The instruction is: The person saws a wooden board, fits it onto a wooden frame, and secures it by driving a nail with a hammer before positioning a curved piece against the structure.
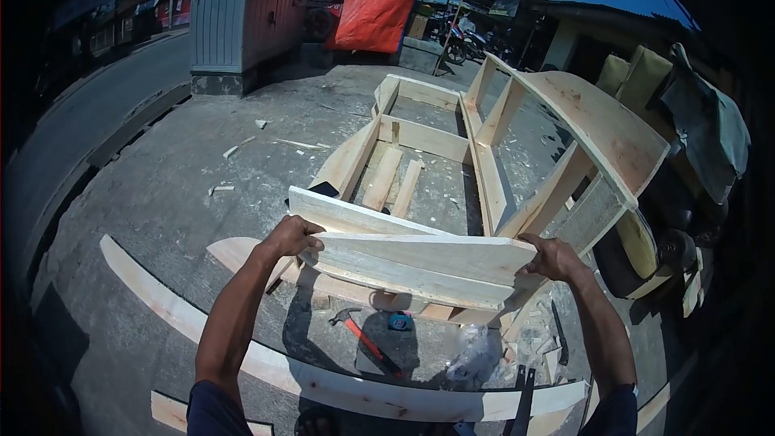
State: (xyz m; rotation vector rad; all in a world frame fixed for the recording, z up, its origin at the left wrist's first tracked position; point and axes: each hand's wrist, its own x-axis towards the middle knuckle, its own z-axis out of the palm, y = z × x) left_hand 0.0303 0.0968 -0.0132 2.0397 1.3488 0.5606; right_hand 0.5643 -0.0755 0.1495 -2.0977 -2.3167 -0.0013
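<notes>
A pale wooden board (420, 254) is held crosswise by both hands just below the middle of the view, its left end narrower than its right. The narrow end is gripped by the left hand (292, 236), with the fingers curled and pinched on the wood. The broad end is clasped by the right hand (555, 257), with the fingers bent around its edge and corner. Whether the board is also borne by the wood beneath it cannot be told.

With the held board taken as the clock's centre, a wooden frame (429, 142) is seen at 12 o'clock, laid on the concrete ground (173, 161), with two loose slats (382, 180) lying inside it. A broad curved panel (601, 113) is carried on uprights between 1 and 2 o'clock. At 7 o'clock, a claw hammer with a red handle (367, 339) is laid on the ground; near its head, a blue tape measure (400, 321) is placed. A clear plastic bag (475, 355) is crumpled at 5 o'clock, among wood offcuts (552, 363). The near ground is crossed by a long curved plank (323, 383), swept from 9 o'clock round to between 4 and 5. A red tarp (379, 0) is hung far off at 12 o'clock.
</notes>
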